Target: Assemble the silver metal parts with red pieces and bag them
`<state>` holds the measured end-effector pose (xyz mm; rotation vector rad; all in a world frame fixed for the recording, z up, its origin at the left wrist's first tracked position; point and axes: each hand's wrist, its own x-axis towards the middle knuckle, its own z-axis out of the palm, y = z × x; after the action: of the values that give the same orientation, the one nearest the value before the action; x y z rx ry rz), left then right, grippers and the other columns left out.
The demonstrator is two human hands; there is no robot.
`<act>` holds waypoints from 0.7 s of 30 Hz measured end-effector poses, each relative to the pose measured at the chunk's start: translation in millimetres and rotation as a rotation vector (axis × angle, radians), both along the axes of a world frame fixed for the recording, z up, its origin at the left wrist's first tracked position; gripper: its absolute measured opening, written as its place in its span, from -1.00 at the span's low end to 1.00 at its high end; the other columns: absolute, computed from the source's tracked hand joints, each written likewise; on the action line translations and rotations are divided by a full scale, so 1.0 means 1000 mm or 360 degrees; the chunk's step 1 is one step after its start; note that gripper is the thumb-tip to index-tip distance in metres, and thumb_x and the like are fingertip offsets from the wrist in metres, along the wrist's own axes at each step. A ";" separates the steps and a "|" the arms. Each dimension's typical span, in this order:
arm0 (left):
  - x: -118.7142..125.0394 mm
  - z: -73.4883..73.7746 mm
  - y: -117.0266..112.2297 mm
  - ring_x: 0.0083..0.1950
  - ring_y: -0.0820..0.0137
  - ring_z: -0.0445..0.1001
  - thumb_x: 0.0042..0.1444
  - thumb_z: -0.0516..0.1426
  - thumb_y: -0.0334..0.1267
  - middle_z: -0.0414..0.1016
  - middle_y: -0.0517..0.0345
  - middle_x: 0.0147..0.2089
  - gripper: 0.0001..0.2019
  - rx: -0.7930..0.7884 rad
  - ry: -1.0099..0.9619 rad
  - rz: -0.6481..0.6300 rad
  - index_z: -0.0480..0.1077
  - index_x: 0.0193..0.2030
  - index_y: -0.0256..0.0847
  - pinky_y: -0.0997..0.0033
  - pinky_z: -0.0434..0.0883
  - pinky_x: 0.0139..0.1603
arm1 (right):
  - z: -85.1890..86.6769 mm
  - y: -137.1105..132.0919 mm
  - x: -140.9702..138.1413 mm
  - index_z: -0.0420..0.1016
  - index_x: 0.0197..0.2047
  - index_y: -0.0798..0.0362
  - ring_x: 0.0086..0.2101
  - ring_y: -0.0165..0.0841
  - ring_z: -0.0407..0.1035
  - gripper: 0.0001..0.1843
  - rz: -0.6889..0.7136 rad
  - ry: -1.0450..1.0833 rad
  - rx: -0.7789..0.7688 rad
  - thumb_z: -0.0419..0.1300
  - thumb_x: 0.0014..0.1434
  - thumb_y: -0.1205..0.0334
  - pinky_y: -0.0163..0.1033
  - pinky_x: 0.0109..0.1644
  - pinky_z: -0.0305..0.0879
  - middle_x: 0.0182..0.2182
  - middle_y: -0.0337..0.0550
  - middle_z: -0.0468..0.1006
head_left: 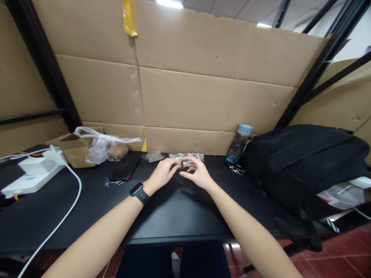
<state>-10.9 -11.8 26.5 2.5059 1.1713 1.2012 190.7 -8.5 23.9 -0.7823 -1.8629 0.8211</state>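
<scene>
My left hand (pixel 162 174) and my right hand (pixel 199 175) meet above the middle of the black table. Between their fingertips is a small, dark, shiny object (pixel 182 165), too small and too covered to name. The right thumb and fingers curve around it from the right. On the other side, the left thumb and fingers are pinched together at its edge. Just behind the hands lies a silver and red crinkled wrapper (pixel 199 156), partly hidden by them. A clear plastic piece (pixel 153 156) rests left of that wrapper.
A phone (pixel 123 170) with a keychain lies at left, near a bagged round item (pixel 118 150) and a cardboard box (pixel 77 151). A white power strip (pixel 31 179) trails a cable. The bottle (pixel 239 143) and black backpack (pixel 301 166) stand right. Cardboard (pixel 188 96) walls the back.
</scene>
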 end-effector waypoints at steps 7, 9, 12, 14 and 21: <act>0.001 -0.002 0.000 -0.11 0.30 0.44 0.37 0.01 -0.25 0.52 0.07 -0.16 -0.81 0.0028 0.0056 -0.0043 0.44 -0.17 -0.19 0.32 0.33 -0.04 | 0.001 -0.002 -0.002 0.42 0.02 -0.05 -0.11 -0.25 0.53 -0.46 0.0050 0.0130 -0.0096 0.44 -0.02 0.15 -0.27 -0.20 0.45 0.00 -0.09 0.51; 0.002 -0.001 -0.001 -0.08 0.29 0.43 0.37 0.01 -0.25 0.52 0.07 -0.16 -0.81 0.0048 0.0108 0.0002 0.44 -0.17 -0.18 0.31 0.30 -0.03 | 0.002 -0.003 -0.003 0.42 0.00 -0.04 -0.11 -0.25 0.53 -0.46 0.0073 0.0195 -0.0158 0.46 -0.05 0.14 -0.27 -0.20 0.47 -0.01 -0.09 0.51; 0.003 0.002 -0.006 0.04 0.27 0.38 0.36 0.04 -0.24 0.49 0.07 -0.06 -0.84 0.0133 0.0174 0.0135 0.45 -0.15 -0.15 0.24 0.24 0.03 | 0.002 -0.004 -0.004 0.41 -0.02 -0.04 -0.10 -0.24 0.52 -0.46 0.0106 0.0269 -0.0238 0.47 -0.07 0.11 -0.22 -0.15 0.50 -0.03 -0.09 0.51; 0.003 0.004 -0.009 0.12 0.23 0.33 0.35 0.05 -0.23 0.45 0.04 0.04 -0.84 0.0203 0.0187 0.0219 0.46 -0.13 -0.13 0.20 0.21 0.05 | 0.003 -0.005 -0.005 0.41 -0.03 -0.05 -0.09 -0.23 0.52 -0.45 0.0129 0.0299 -0.0268 0.48 -0.08 0.10 -0.19 -0.12 0.52 -0.05 -0.10 0.52; 0.005 0.006 -0.014 0.16 0.15 0.26 0.32 0.09 -0.25 0.40 -0.01 0.11 -0.86 0.0324 0.0193 0.0308 0.48 -0.10 -0.11 0.13 0.21 0.04 | 0.001 -0.003 -0.007 0.41 -0.18 -0.02 -0.11 -0.22 0.53 -0.49 0.0095 0.0349 -0.0288 0.51 -0.16 0.08 -0.14 -0.06 0.52 -0.01 -0.11 0.50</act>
<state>-5.5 -26.2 32.7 2.6986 1.4158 1.2894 183.9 -11.5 24.6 -0.7187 -1.6396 1.0806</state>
